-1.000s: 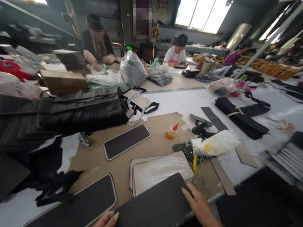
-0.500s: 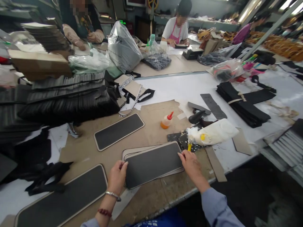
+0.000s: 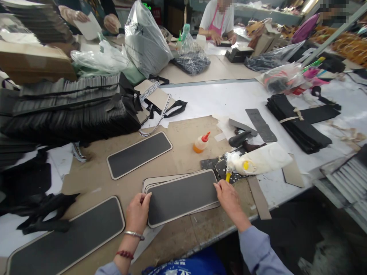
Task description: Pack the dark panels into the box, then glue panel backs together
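A black rounded panel [image 3: 182, 196] lies on a small stack of beige boards [image 3: 151, 182] in front of me. My left hand [image 3: 138, 212] presses its left end, fingers curled over the edge. My right hand [image 3: 228, 196] rests on its right end, fingertips on the corner. Two finished black-on-beige panels lie nearby: one [image 3: 139, 154] farther back, one [image 3: 69, 238] at the lower left. A glue-smeared brush with a yellow handle [image 3: 228, 175] sits just beyond my right hand.
An orange glue bottle [image 3: 200, 143] stands mid-table. A white glue-covered bag [image 3: 260, 159], black strips [image 3: 298, 124] and a big pile of black material [image 3: 71, 114] surround the brown cardboard mat [image 3: 183, 137]. Two people work at the far side. The table edge runs close to my body.
The black panel, held low in front of me a second ago, now lies flat on the beige stack. Both hands have settled at its two ends. The view has tilted down.
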The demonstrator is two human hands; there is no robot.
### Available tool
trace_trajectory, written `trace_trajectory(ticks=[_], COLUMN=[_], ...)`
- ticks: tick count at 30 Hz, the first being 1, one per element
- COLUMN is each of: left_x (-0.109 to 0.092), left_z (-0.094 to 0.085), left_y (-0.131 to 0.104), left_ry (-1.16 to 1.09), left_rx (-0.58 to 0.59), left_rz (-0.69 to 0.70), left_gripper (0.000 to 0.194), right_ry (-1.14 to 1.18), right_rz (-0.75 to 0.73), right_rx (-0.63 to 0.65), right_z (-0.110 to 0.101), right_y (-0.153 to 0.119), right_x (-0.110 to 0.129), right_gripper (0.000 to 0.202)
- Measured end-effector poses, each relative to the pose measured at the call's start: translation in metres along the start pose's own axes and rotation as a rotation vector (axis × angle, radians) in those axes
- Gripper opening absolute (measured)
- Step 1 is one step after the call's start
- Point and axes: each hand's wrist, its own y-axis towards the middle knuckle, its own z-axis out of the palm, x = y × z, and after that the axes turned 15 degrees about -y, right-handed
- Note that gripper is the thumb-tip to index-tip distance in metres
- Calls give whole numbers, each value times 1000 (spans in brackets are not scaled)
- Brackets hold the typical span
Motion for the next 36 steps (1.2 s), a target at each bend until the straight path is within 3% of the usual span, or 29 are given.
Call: trace_trajectory(ticks=[8, 13, 20, 26, 36], left_x=[5, 21, 36, 30, 20], left_z=[5, 0, -1, 0, -5], left_y=[-2, -14, -33, -29, -24], left_ry=[-60, -186, -286, -516, -684], left_rx=[-106, -177, -103, -72, 186], left_rz=[36, 104, 135, -87, -249], left_gripper=[27, 26, 27, 25, 32], right_ry=[-18, 13, -6, -52, -83], right_rz=[17, 9, 8, 12, 9], right_rx=[34, 55, 86, 102, 72], right_z=[-5, -3, -6, -10, -8], right_y=[2, 4, 4, 3, 3], right_x=[0, -3, 0, 4, 5], right_gripper=[28, 31, 31, 27, 23])
